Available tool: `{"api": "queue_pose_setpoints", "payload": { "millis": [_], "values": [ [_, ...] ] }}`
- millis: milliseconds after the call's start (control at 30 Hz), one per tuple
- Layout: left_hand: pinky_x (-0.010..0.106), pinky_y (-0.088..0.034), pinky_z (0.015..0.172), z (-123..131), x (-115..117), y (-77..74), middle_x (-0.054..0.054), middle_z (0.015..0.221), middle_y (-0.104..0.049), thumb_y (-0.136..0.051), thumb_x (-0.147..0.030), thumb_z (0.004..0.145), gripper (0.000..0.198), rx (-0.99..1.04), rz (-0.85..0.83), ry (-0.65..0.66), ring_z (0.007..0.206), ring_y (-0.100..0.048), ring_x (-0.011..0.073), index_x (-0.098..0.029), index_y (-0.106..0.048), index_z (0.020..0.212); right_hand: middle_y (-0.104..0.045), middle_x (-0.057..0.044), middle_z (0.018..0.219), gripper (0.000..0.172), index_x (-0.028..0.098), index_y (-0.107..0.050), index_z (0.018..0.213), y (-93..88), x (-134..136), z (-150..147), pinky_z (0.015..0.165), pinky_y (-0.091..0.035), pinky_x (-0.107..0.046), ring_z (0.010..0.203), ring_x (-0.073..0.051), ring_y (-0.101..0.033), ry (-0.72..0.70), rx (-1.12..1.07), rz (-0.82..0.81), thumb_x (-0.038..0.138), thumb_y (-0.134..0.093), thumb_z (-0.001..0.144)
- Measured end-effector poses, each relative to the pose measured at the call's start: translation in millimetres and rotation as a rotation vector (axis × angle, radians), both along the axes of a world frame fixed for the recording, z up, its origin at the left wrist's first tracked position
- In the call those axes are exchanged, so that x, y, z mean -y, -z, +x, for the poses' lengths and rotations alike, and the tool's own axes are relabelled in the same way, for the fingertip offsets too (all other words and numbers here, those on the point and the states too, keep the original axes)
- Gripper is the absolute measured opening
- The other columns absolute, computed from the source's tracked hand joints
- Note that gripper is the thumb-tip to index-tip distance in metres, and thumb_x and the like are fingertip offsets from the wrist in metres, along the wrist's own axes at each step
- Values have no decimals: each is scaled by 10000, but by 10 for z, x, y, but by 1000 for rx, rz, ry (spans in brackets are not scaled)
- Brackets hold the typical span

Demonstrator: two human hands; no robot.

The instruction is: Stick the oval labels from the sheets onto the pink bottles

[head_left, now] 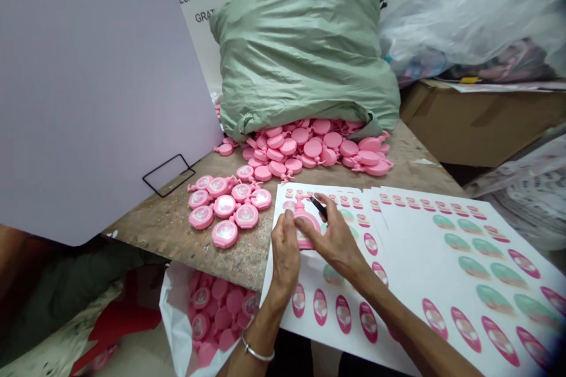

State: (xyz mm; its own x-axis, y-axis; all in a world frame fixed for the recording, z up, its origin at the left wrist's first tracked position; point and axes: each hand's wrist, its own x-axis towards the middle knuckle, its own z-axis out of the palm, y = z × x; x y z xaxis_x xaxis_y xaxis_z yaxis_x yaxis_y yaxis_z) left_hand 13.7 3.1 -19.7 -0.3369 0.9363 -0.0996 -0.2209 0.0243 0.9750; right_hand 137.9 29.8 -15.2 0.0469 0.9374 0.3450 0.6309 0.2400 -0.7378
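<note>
A round pink plastic piece with a small knob (301, 207) is held above a sticker sheet (327, 265), between my two hands. My left hand (285, 247) grips its left side, with the thumb near its face. My right hand (336, 238) presses its thumb on the face from the right. Tucked in my right fingers is a slim black tool with a pointed tip (318, 207); its exact kind cannot be made out. Left of the sheet sits a group of pink pieces (224, 206) bearing round picture stickers. The face of the held piece is partly covered by my thumbs.
A large green sack (305, 47) spills a heap of plain pink pieces (312, 148) onto the table (247, 256). Another sticker sheet (424, 259) lies to the right. Below the table edge, a white bag (174, 300) holds stickered pieces. A cardboard box (486, 123) stands at right.
</note>
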Motion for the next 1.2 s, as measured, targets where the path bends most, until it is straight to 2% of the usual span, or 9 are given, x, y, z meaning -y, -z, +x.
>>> {"api": "queue_pose_setpoints", "payload": {
  "millis": [233,367,500,567,667,800,867,1000,1200],
  "values": [
    [267,-409,657,-845,-268,124,10,705,-589,-455,-481,899,332,-674,2,-226,669,-520,164,-197,-590,794,-686,-116,1057,342,168,-613,1109,301,-1017,31,817,-438,-343,981,-249,-611,-44,317,-123,392,-536,862],
    [373,-440,776,-1328,-620,59,94,838,-658,-455,-491,890,382,-1039,-10,-236,807,-585,250,-165,-650,929,-704,-127,939,200,143,-674,943,341,-1536,-220,748,-413,-304,914,-243,-616,-94,405,-84,241,-541,830],
    [496,-359,992,-1425,-720,12,208,1208,-571,-527,-393,865,391,-1220,206,-320,1176,-476,340,-107,-620,1114,-694,-118,845,129,144,-671,761,249,-1652,-290,711,-396,-284,862,-229,-596,-161,400,-77,189,-554,788],
    [468,-346,1036,-1321,-647,-26,188,1234,-555,-550,-348,861,364,-1130,322,-301,1217,-458,306,-122,-610,1140,-682,-95,846,159,150,-665,780,117,-1542,-170,699,-394,-270,824,-201,-583,-191,379,-68,226,-530,816],
    [402,-379,1032,-1028,-481,-103,126,1239,-573,-656,-321,795,357,-789,354,-60,1211,-487,262,-185,-629,1124,-627,-25,725,285,165,-641,795,-156,-1212,89,598,-386,-241,642,-135,-526,-347,218,-179,393,-486,868],
    [314,-485,853,-576,-248,-112,110,1224,-615,-736,-350,726,495,-100,87,497,1058,-599,241,-212,-624,1188,-543,9,661,363,169,-603,754,-376,-668,294,598,-424,-246,592,-105,-480,-687,-376,-647,531,-621,758],
    [260,-491,731,-419,-144,-44,125,1061,-683,-694,-393,770,421,131,-37,649,873,-645,195,-150,-664,1113,-529,13,657,384,165,-589,735,-323,-485,301,598,-424,-246,600,-104,-481,-729,-407,-740,546,-631,752],
    [245,-494,629,-337,-26,116,124,862,-720,-716,-414,749,353,369,-215,488,693,-647,162,-106,-686,918,-543,18,656,422,178,-560,750,16,-457,198,547,-369,-238,590,-114,-480,-452,-19,-440,569,-455,868],
    [392,-529,873,-459,19,117,111,936,-724,-719,-244,723,157,579,-303,437,1053,-638,289,-184,-682,864,-644,-63,826,177,197,-545,895,455,-687,-47,659,-329,-291,770,-201,-559,-40,252,-179,325,-424,908]
  ]
}}
